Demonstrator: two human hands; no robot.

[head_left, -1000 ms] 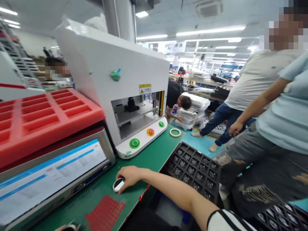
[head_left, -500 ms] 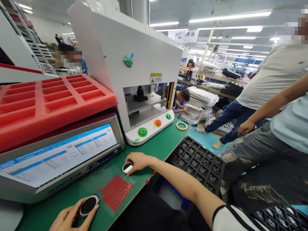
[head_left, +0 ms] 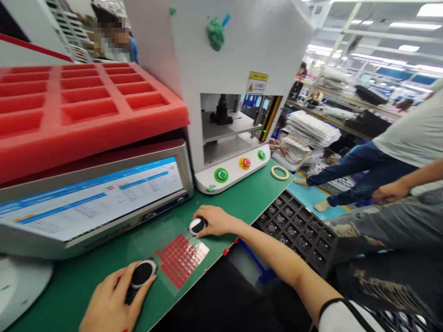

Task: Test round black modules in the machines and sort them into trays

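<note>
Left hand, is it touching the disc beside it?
Touching. In the head view, the left hand has thumb and finger against the disc on opposite sides.

a silver-rimmed, black-faced disc point(head_left: 141, 275) is face-up over the green table point(head_left: 249, 198); a similar, white-streaked disc point(head_left: 197, 227) is farther off, also face-up.

L hand point(head_left: 114, 295) w/ forearm off-frame, scrn txt point(head_left: 92, 212) illegible.

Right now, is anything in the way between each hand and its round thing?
Nothing visible: the left hand holds the near disc, the right hand the far disc. The red sheet lies beside the discs.
</note>
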